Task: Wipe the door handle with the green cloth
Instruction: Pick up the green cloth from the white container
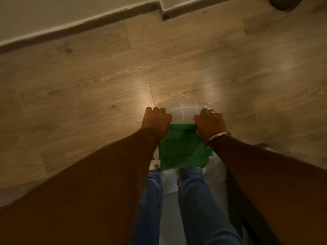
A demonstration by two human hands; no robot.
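Gripping green cloth [184, 149] | both hands' fingers [206, 112] closed | clear bowl [182, 110] beneath

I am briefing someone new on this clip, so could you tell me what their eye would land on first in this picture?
The bright green cloth in the lower middle stands out most, gripped at its top edge by the left hand and the right hand, and hanging down above the jeans. Just beyond the knuckles a clear, rounded container catches light. The wood-look floor fills the rest; no door handle is in view.
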